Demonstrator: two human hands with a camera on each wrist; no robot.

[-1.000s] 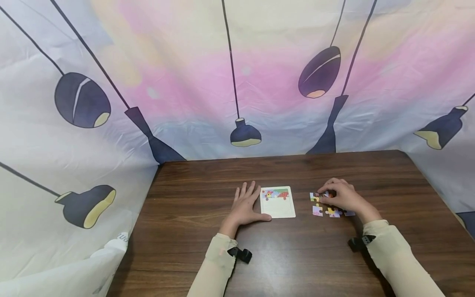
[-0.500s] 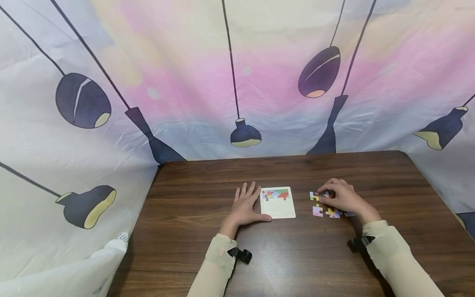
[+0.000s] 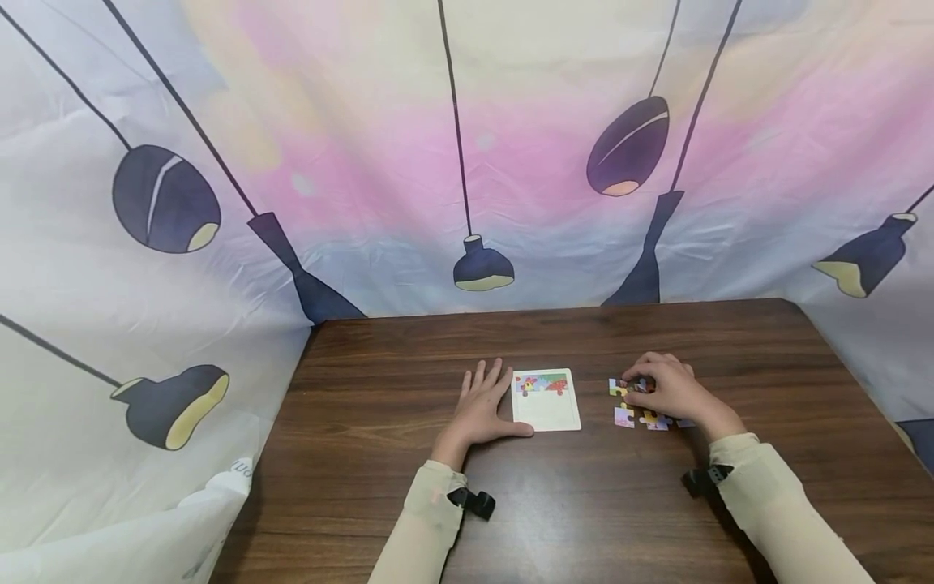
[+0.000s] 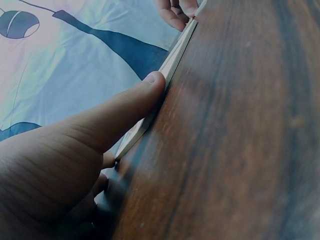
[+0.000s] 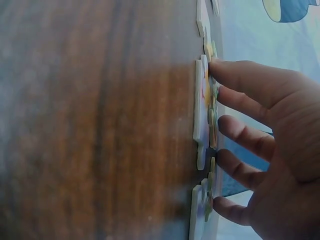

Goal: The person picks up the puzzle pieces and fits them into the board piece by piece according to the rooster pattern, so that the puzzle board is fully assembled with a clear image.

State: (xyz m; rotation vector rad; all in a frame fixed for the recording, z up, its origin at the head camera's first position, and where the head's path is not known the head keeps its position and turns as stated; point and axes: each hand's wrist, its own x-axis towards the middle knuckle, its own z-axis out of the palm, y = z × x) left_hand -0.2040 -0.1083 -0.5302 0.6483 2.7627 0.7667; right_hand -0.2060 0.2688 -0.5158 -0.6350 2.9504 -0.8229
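My left hand [image 3: 479,408] lies spread at the left side of a square white puzzle board [image 3: 547,412]. Its thumb [image 4: 149,89] touches the board's near edge, and its forefinger reaches to the far left corner. A joined colourful strip [image 3: 541,382] fills the board's top part; below it the surface is plain white. To the right, my right hand [image 3: 673,391] is lowered over loose jigsaw pieces [image 3: 623,417], hiding some of them. In the right wrist view, its thumb [image 5: 235,74] and loosely bent, spread fingers have their tips right at the flat pieces [image 5: 201,102].
The brown wooden table [image 3: 569,503] extends around the board and pieces. Behind it and at the sides hangs a pastel cloth [image 3: 379,146] printed with dark lamps. Both wrists carry small black cameras [image 3: 477,503] near the tabletop.
My right hand has shifted very slightly left over the loose pieces. The left hand and the board stay where they were.
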